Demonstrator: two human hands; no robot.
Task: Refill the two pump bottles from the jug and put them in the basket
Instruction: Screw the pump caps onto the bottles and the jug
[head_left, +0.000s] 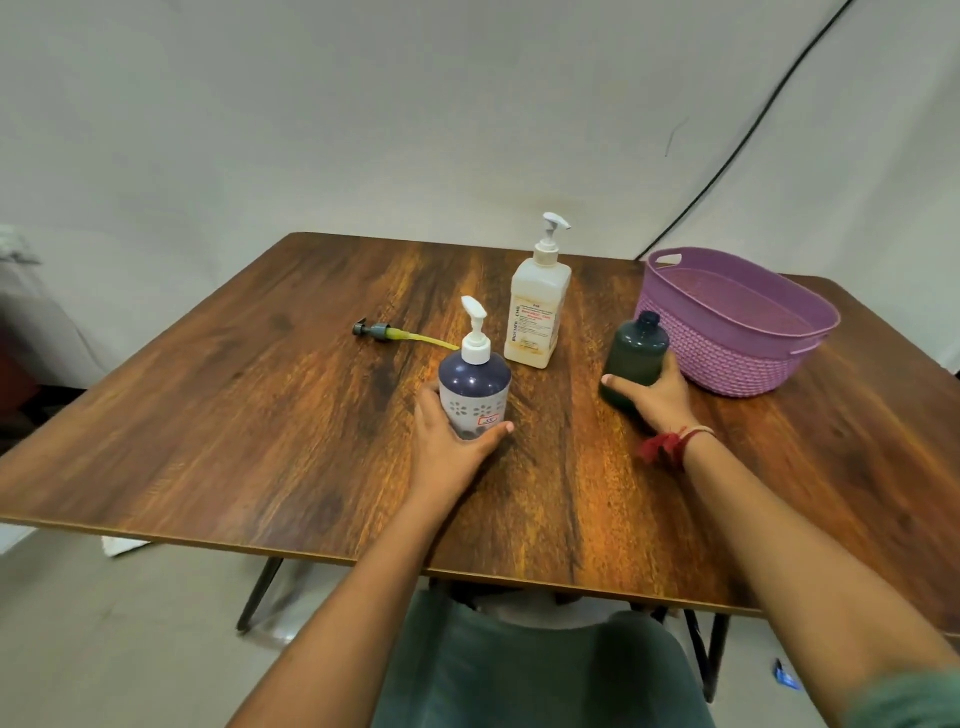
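A red tasselled thread (662, 447) and a thin pale band (698, 431) are worn at the wrist of the right hand (657, 397); dull green clothing (519, 675) is seen.

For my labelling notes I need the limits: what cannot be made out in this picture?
Head view only.
Label text on the cream bottle: too small, blurred.
Fill level of the dark green bottle: dark wall, right hand covers its base.
Floor of the basket: partly behind its near wall.

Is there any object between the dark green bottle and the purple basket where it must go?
Nothing visible does. The dark green bottle, held by the right hand, stands close beside the left wall of the purple basket.
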